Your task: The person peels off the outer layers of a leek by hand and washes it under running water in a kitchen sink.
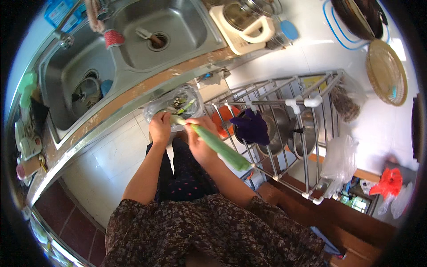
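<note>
A long green onion stalk [220, 145] slants across in front of me, pale at its left end and green towards the lower right. My left hand [160, 128] grips the pale end. Further along the stalk, where pale turns to green, my right hand [200, 135] holds it. Beneath and beyond my hands sits a bin lined with a clear plastic bag [196, 96], with green and whitish vegetable scraps [181, 103] inside. The fingertips are partly hidden by the stalk and by the hands themselves.
A double stainless steel sink [133, 63] is set in the counter ahead. To the right stands a metal pipe rack [302, 133] with pans and a dark purple glove [252, 126]. A cream appliance with a glass kettle [247, 30] rests on the counter. A woven basket [387, 71] hangs at right.
</note>
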